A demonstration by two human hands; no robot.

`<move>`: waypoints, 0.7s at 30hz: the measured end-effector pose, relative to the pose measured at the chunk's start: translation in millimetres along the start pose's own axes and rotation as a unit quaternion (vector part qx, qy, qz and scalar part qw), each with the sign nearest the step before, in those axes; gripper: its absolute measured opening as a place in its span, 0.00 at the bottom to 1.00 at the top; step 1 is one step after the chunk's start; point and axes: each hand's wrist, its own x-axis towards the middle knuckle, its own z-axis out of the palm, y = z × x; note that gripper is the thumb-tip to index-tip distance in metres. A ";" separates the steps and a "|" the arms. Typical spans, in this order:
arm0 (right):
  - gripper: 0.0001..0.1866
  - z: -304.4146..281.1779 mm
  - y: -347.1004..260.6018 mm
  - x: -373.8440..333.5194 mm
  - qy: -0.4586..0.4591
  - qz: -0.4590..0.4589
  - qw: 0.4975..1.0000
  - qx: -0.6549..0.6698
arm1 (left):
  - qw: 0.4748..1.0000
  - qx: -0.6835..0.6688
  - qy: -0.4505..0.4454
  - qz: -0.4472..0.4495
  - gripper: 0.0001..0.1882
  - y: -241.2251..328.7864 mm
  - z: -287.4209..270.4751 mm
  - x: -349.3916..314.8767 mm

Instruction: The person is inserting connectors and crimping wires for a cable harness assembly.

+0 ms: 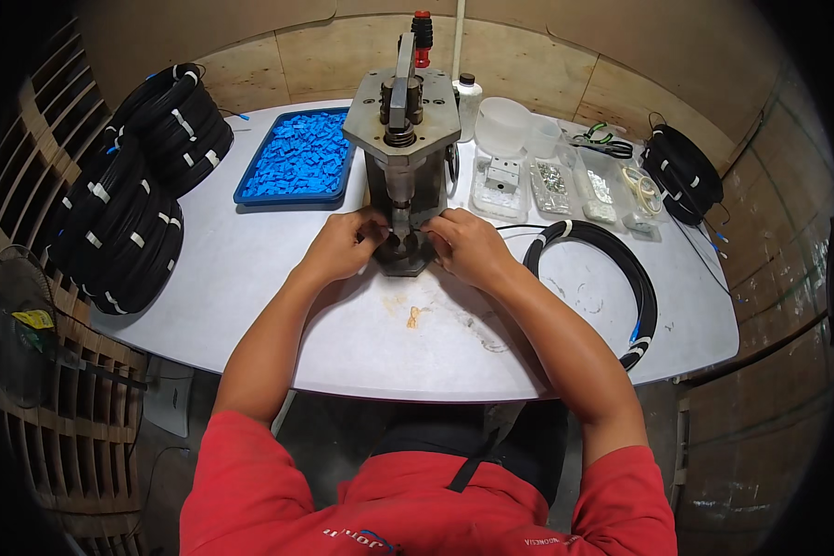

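Note:
A metal hand press (403,139) with a lever on top stands at the middle of the table. My left hand (343,246) is at the left side of its base, fingers pinched together beside the lower die. What they hold, if anything, is too small and dark to make out. On the opposite side my right hand (468,248) is closed, with its fingertips close to the die. A black cable (521,226) runs from the coil (628,264) on the right up to this hand, which appears to grip it. The fingertips are partly in shadow.
Several black cable coils (125,222) are stacked at the left. A blue tray (250,193) holds many small blue pieces. Clear boxes of small parts (551,188), a white bottle (468,107), green-handled scissors (602,134) and another coil (681,171) sit at the back right.

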 end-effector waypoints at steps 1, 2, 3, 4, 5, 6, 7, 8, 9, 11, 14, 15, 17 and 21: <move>0.13 -0.2 0.4 -0.3 0.000 0.001 1.000 0.001 | 1.000 0.003 -0.003 0.001 0.09 0.0 0.2 0.5; 0.13 -0.3 0.9 -0.6 -0.001 0.001 1.000 0.000 | 1.000 0.006 -0.005 0.002 0.09 -0.1 0.5 0.9; 0.13 -0.5 0.4 -0.4 -0.001 0.000 1.000 0.001 | 1.000 0.006 -0.005 0.002 0.09 -0.5 0.5 0.8; 0.13 -0.6 0.0 -0.1 -0.001 0.000 1.000 0.001 | 1.000 0.002 -0.004 0.002 0.10 -1.1 0.6 0.8; 0.13 -0.8 -0.5 0.1 -0.001 0.000 1.000 0.001 | 1.000 -0.003 -0.002 0.003 0.10 -1.5 0.7 0.6; 0.13 -0.8 -0.3 0.1 0.000 -0.002 1.000 0.000 | 1.000 -0.003 -0.002 0.003 0.10 -1.0 0.6 0.6; 0.13 -0.8 -0.1 0.0 0.001 -0.003 1.000 -0.001 | 1.000 -0.003 -0.005 0.001 0.10 -0.2 0.4 0.6; 0.13 -0.8 0.1 -0.3 0.002 -0.003 1.000 -0.001 | 1.000 -0.003 -0.007 0.000 0.10 0.4 0.2 0.6; 0.13 -0.7 -0.2 -0.2 0.003 -0.004 1.000 0.003 | 1.000 -0.003 -0.007 0.000 0.10 0.9 -0.3 0.4; 0.13 -0.6 -0.5 0.3 0.004 -0.005 1.000 0.007 | 1.000 -0.002 -0.009 -0.003 0.10 1.6 -1.4 0.0; 0.12 -0.4 0.0 0.1 0.004 -0.002 1.000 0.005 | 1.000 -0.002 -0.010 0.001 0.10 -1.1 -0.3 0.4; 0.12 -0.8 0.1 0.1 0.001 -0.001 1.000 0.003 | 1.000 -0.002 -0.010 0.002 0.10 -0.4 0.0 0.5; 0.12 -1.0 -0.1 -0.2 -0.003 0.002 1.000 0.001 | 1.000 0.005 -0.004 0.000 0.11 1.4 0.6 0.6; 0.12 -0.7 -0.1 0.6 0.002 -0.004 1.000 0.003 | 1.000 -0.002 -0.010 -0.007 0.10 1.3 -0.9 0.1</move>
